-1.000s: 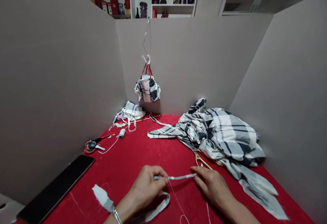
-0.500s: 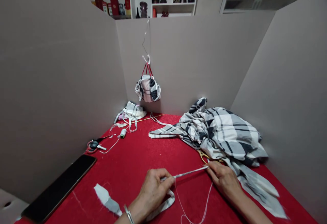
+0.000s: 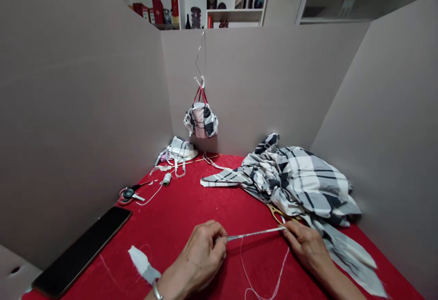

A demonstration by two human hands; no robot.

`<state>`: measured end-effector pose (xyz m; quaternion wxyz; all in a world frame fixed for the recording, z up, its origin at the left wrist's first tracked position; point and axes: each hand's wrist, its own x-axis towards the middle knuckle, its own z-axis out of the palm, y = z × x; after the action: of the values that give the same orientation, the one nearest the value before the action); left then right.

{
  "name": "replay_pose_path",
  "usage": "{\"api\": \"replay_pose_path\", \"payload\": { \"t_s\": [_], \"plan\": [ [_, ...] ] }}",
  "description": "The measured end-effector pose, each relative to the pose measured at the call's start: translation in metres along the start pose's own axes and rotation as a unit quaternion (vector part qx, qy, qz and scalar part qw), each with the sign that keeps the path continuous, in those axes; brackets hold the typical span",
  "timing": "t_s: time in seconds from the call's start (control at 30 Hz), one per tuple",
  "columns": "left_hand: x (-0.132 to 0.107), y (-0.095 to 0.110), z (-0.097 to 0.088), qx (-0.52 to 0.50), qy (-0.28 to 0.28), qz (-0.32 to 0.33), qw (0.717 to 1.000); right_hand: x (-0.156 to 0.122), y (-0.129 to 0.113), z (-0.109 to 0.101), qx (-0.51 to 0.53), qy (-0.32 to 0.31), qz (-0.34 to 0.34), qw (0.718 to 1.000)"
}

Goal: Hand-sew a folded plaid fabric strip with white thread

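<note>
Left hand (image 3: pixel 203 250) and right hand (image 3: pixel 307 246), fingers closed, pinch opposite ends of a narrow fabric strip (image 3: pixel 256 233), held taut at lower centre; gold-handled scissors (image 3: pixel 275 213) lie just beyond the right hand.

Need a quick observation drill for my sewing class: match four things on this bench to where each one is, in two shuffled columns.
Things:
1. Fabric strip
2. Black smartphone
3. Gold-handled scissors
4. Checked cloth piece with red straps

Places:
A. Flat on the red cloth
B. Partly under the pile of checked fabric
C. Hanging from a thin wire
D. Pulled taut between the left hand and right hand

Pairs: 1-D, 2-A, 3-B, 4-C
</note>
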<state>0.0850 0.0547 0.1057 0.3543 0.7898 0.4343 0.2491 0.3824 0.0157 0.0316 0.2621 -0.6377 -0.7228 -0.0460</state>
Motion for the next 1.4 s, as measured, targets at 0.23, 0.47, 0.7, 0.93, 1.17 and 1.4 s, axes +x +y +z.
{"api": "replay_pose_path", "payload": {
  "t_s": [0.23, 0.47, 0.7, 0.93, 1.17, 1.4],
  "plan": [
    [-0.001, -0.001, 0.002, -0.004, -0.016, 0.036, 0.999, 0.0, 0.0, -0.002, 0.007, 0.003, 0.006, 1.0],
    [-0.001, -0.01, 0.009, -0.012, 0.004, 0.064, 0.998, 0.001, 0.001, 0.0, 0.028, -0.009, 0.023, 0.999],
    [0.002, -0.022, 0.005, -0.018, -0.007, 0.04, 0.999, 0.013, -0.022, -0.039, 0.079, -0.027, 0.061, 0.995],
    [-0.002, -0.014, 0.001, 0.01, -0.016, 0.127, 0.992, 0.053, -0.101, -0.039, 0.238, -0.143, -0.031, 0.96],
    [-0.003, -0.02, 0.0, 0.008, 0.001, 0.173, 0.985, 0.059, -0.103, -0.013, 0.358, -0.263, 0.003, 0.896],
    [0.003, -0.024, -0.001, 0.129, -0.001, 0.124, 0.984, 0.044, -0.094, -0.017, 0.339, -0.198, 0.016, 0.92]
  ]
}}
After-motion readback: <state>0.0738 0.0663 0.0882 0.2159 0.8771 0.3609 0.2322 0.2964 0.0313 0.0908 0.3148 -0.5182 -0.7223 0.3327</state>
